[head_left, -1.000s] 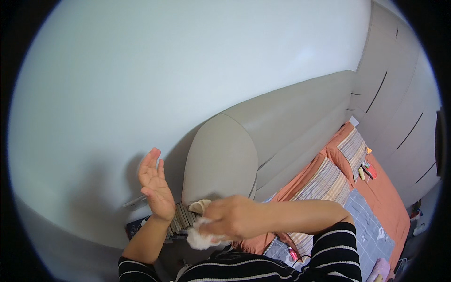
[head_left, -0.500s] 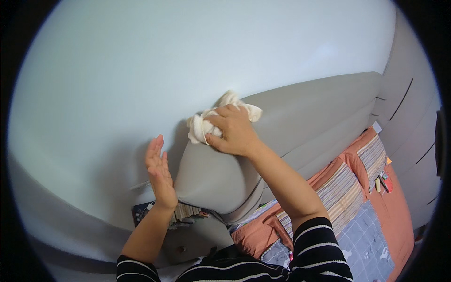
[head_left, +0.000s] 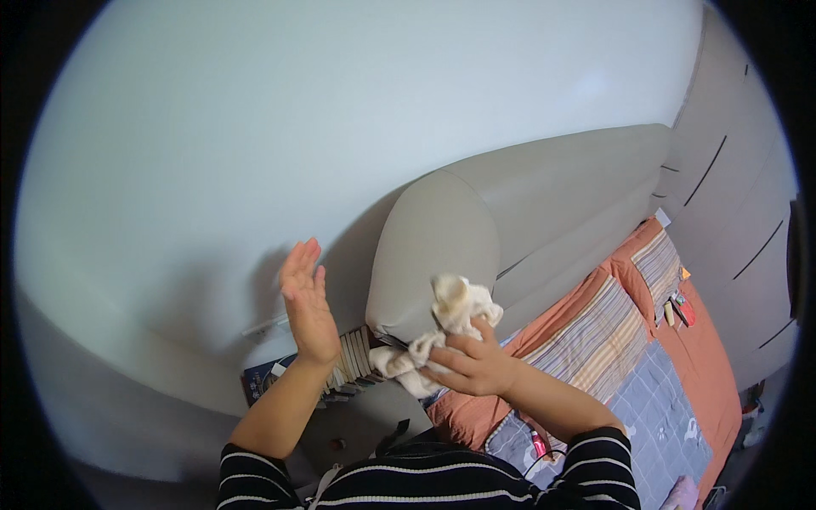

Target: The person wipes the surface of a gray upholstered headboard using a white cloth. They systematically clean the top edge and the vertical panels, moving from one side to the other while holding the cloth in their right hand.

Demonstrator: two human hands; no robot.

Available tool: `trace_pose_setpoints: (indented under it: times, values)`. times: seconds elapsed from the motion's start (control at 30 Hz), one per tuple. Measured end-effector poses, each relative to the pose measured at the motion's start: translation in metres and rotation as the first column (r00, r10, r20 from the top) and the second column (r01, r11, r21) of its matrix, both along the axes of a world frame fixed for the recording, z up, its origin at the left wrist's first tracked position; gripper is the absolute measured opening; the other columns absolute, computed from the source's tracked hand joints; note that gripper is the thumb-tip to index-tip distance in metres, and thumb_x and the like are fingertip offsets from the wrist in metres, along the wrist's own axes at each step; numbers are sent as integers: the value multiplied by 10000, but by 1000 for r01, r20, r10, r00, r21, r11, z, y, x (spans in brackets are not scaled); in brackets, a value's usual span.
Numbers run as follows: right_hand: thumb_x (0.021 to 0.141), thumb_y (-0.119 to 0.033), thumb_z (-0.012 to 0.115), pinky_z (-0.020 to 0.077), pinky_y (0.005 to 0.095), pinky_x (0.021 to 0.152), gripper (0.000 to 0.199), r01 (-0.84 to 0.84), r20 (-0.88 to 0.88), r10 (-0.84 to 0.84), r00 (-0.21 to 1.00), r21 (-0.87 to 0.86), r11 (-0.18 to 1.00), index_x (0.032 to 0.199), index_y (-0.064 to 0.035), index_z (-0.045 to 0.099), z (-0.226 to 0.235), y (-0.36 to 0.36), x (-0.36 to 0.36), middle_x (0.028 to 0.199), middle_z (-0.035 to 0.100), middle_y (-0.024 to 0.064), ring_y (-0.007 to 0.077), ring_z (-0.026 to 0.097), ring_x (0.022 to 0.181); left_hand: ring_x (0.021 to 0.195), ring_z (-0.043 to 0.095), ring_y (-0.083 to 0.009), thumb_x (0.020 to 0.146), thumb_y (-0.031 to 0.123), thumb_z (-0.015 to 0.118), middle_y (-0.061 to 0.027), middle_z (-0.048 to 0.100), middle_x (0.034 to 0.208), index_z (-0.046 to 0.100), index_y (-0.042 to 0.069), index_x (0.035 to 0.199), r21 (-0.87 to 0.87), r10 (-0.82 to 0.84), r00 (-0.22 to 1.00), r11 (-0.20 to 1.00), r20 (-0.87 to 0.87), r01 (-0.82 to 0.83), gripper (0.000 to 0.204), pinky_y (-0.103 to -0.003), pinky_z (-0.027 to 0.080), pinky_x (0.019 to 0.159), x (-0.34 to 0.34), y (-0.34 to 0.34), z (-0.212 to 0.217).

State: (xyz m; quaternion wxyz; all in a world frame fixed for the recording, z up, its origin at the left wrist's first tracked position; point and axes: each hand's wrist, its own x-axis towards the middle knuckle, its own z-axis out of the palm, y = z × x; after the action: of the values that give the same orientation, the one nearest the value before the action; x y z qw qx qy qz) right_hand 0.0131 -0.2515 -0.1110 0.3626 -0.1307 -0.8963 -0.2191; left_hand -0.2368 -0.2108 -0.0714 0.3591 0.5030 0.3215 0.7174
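Observation:
My right hand (head_left: 474, 361) is closed on a crumpled cream cloth (head_left: 459, 304). The cloth bunches around the fingers and lies against the lower near corner of the padded grey-beige headboard (head_left: 438, 229), with one end hanging over toward the books. My left hand (head_left: 308, 299) is raised in front of the wall, fingers stretched and touching nothing. It is to the left of the headboard, above the row of books (head_left: 353, 357).
A grey nightstand (head_left: 361, 429) stands below the books. The bed, with an orange sheet (head_left: 710, 357), striped pillows (head_left: 595, 340) and a grey-blue checked cover (head_left: 654, 421), stretches to the right. A pale wall (head_left: 255, 127) rises behind; cabinet doors (head_left: 739, 195) stand at the far right.
My right hand has moved the cloth from the headboard's top edge down to its lower near corner. My left hand has shifted slightly right, still raised.

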Motion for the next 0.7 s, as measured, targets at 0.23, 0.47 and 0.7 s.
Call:
trace_pose_setpoints:
  times: [0.23, 0.47, 0.7]
  values:
    - [738, -244, 605, 364, 555, 863, 309, 242, -148, -258, 955, -114, 964, 1028, -165, 677, 71, -13, -81, 1185, 598, 77, 273, 519, 1072, 1370, 306, -295, 928, 689, 253, -180, 343, 1463, 315, 69, 1413, 20, -44, 998, 999, -46, 45, 790, -453, 204, 1123, -19, 0, -3]
    - [664, -208, 689, 418, 527, 842, 375, 56, 137, -27, 990, -211, 976, 1036, -164, 672, 79, -17, -75, 1224, 574, 79, 291, 499, 1148, 1321, 364, -275, 904, 712, 304, -144, 401, 1421, 368, 78, 1368, 14, -191, 982, 982, 3, 191, 788, -439, 228, 1103, -21, 5, 0]
    - [672, -244, 690, 452, 453, 902, 418, 66, -162, -172, 972, -514, 855, 1068, -112, 678, 154, 100, -48, 1139, 620, 108, 346, 546, 1077, 1297, 388, -253, 913, 685, 332, -126, 435, 1385, 399, 71, 1324, 57, -130, 991, 990, 45, 127, 742, -431, 243, 1095, -34, -5, 6]
